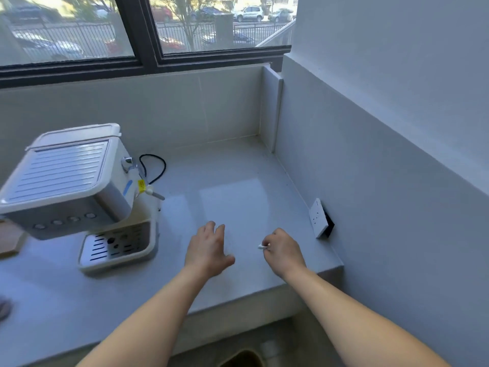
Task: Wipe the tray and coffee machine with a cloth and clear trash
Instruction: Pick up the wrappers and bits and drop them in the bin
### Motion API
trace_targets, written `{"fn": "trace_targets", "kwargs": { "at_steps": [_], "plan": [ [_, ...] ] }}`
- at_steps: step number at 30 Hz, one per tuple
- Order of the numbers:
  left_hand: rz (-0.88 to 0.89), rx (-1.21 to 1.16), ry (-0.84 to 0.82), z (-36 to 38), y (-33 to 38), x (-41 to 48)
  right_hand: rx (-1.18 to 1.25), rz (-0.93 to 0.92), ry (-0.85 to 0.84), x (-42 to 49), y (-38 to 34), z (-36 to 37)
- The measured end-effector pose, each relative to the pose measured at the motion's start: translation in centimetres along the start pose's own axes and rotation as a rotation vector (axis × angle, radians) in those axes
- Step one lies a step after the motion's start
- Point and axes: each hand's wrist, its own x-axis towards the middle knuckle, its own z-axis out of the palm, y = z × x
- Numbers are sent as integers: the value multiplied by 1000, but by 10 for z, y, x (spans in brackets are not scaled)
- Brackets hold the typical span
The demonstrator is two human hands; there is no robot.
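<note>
Your right hand [284, 254] has its fingers curled in, and its fingertips pinch a small white scrap [262, 246]. The scrap sticks out toward your left hand; too little of it shows to tell what it is made of. This hand is well to the right of the coffee machine [68, 176], just above the countertop [238, 186] near its front edge.

Your left hand [207, 250] lies between the coffee machine and your right hand. It is palm down, with fingers straight and slightly spread and the thumb out to the side, and it holds nothing. You cannot tell whether it touches the countertop or hovers just over it.

The coffee machine stands on the left part of the countertop. It is white, with a ribbed top plate and a row of round buttons on its front. Its drip tray [116, 246] sits at its foot, slotted grille in place, just to the left of your left hand. A steam wand [156, 194] juts from the machine's right side, and a black cord [156, 168] loops on the counter behind that.

Far right of the machine, a white wall socket [318, 218] hangs tilted off the side wall. A wooden board [10, 242] lies just left of the machine, cut off by the frame's edge. A dark-framed window [79, 30] runs behind and above the machine.
</note>
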Motion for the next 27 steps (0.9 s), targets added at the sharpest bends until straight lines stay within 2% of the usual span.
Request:
{"fn": "trace_targets", "kwargs": {
  "at_steps": [7, 16, 21, 27],
  "plan": [
    [-82, -45, 69, 16, 33, -114, 36, -156, -48, -77, 9, -5],
    [-63, -94, 73, 53, 41, -195, 68, -144, -102, -147, 22, 12],
    [-86, -118, 34, 76, 34, -222, 55, -115, -140, -168, 24, 33],
    [-128, -120, -103, 113, 19, -251, 31, -59, -216, -199, 31, 76]
  ]
}}
